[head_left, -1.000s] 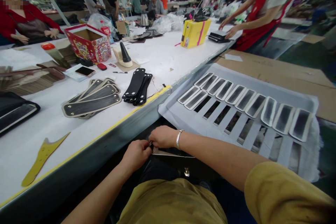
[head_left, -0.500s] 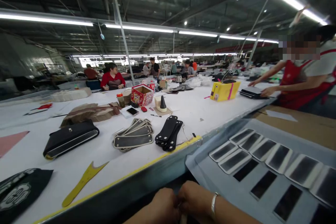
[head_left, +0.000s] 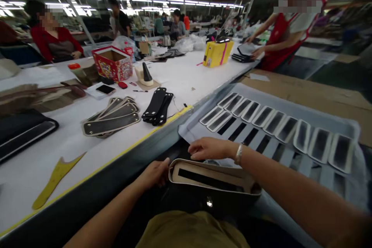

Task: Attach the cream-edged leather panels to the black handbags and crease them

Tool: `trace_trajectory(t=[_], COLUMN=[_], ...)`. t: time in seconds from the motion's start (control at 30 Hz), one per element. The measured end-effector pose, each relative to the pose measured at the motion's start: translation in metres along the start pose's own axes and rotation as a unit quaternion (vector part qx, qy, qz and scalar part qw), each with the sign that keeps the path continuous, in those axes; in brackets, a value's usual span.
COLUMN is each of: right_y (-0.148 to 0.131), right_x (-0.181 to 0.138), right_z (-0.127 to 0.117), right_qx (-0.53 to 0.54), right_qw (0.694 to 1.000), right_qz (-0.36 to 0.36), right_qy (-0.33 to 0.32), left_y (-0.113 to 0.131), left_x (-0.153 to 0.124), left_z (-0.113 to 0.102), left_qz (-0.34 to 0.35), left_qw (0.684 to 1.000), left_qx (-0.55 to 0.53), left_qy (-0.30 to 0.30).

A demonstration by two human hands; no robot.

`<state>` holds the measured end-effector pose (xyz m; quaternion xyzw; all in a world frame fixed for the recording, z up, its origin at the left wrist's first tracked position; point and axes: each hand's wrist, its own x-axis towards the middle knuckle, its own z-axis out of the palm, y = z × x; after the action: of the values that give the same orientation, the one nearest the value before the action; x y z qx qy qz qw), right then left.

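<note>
A black bag (head_left: 188, 195) with a pale lining sits in front of my body, its mouth facing up. A black strip (head_left: 209, 180) runs along the inside, and a small metal clasp (head_left: 209, 202) shows on the near wall. My left hand (head_left: 154, 174) is closed at the bag's left end, thumb up beside the rim, its lower fingers partly hidden. Over the far rim reaches my right hand (head_left: 210, 148), a silver bracelet on its wrist. Its fingers are loosely bent and apart, with nothing visible in them.
On the right, a grey sheet (head_left: 192, 128) bears rows of pale-edged dark panels (head_left: 271, 122) and black strips. The white table (head_left: 113, 155) carries black straps (head_left: 158, 106), grey-black pieces (head_left: 113, 118), a yellow template (head_left: 55, 182) and a red box (head_left: 113, 66). A co-worker in a red apron (head_left: 279, 46) stands far right.
My view has tilted down and turned right. My hands, close together before, are now apart, the right one farther forward. The black bag's open mouth has come into view between my arms.
</note>
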<state>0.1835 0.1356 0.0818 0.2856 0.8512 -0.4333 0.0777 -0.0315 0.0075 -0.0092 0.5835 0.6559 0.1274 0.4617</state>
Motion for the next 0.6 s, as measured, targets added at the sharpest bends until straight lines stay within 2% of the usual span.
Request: trace_trajectory(t=[0.1,0.17,0.27,0.37,0.5,0.6], right_y=[0.009,0.017,0.027,0.035,0.043,0.049], right_x=[-0.035,-0.058,-0.088,-0.115,-0.144,-0.16], right_z=[-0.006,-0.007,-0.004,0.001,0.011,0.02], right_qx=[0.047,0.076,0.156,0.231,0.271,0.292], right_qw=[0.998,0.993,0.976,0.948,0.914,0.899], right_qz=[0.023,0.039,0.067,0.096,0.134,0.126], right_qy=[0.04,0.08,0.14,0.198,0.271,0.302], left_y=[-0.008,-0.008,-0.002,0.007,0.015,0.016], left_x=[-0.004,-0.006,-0.005,0.0,0.004,0.003], left_z=[-0.004,-0.004,-0.005,-0.008,-0.009,-0.003], left_qz=[-0.013,-0.003,0.061,0.094,0.087,0.073], left_qw=[0.989,0.987,0.998,0.985,0.976,0.97], left_qx=[-0.144,-0.16,0.009,0.141,0.2,0.231], left_qy=[-0.036,-0.023,0.018,0.024,0.007,0.017])
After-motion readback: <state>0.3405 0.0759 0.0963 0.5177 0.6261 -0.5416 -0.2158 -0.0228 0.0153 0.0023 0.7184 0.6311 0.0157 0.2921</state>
